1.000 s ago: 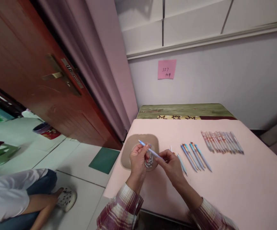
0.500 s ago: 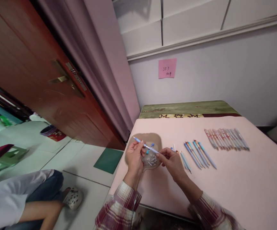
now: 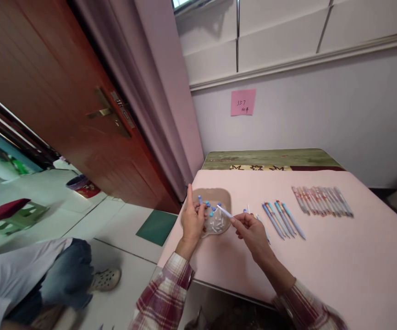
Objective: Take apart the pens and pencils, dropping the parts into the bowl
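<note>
My left hand is over the left side of a tan dish and pinches a small blue pen piece, with the index finger pointing up. My right hand is closed on a thin white pen tube whose tip reaches over the dish. Small blue and white pen parts lie in the dish. Just right of my right hand a few blue pens lie side by side on the pink table. A tight row of several pens lies farther right.
A green table stands behind the pink one, against a wall with a pink sticky note. A brown door and a curtain stand at the left. Another person's leg and shoe are on the floor at lower left.
The pen held between both hands has come apart: my left hand keeps a small blue piece, my right hand keeps the white tube. The person on the floor has shifted.
</note>
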A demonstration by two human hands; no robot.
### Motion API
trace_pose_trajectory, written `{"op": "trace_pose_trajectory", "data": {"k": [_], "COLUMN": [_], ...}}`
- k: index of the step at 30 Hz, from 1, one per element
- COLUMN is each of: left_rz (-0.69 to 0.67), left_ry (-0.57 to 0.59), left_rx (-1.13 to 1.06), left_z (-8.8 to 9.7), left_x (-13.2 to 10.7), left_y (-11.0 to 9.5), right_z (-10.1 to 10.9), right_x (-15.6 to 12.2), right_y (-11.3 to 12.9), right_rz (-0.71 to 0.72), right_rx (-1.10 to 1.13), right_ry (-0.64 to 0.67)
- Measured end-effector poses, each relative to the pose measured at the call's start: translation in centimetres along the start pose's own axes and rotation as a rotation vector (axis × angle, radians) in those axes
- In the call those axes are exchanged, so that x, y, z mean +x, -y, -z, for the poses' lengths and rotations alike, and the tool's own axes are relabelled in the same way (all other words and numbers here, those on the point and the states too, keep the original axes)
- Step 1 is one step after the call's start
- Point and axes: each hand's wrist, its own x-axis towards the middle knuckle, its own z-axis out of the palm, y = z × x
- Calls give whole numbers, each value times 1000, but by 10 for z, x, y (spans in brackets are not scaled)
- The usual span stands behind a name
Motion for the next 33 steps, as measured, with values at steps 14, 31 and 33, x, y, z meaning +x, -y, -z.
{"op": "trace_pose_trajectory", "data": {"k": [14, 31, 33], "left_rz": [86, 426, 483], "left_ry": [-66, 217, 280], "left_rx": [-287, -523, -583], "left_z": [-2, -21, -25], "left_x": [4, -9, -12], "left_y": [-1, -9, -13], "right_z": [8, 10, 9], "right_x": [-8, -5, -5], "right_y": [7, -4, -5], "right_rz": [15, 49, 79], "right_rx": [3, -48, -88], "right_ry": [5, 28, 39]}}
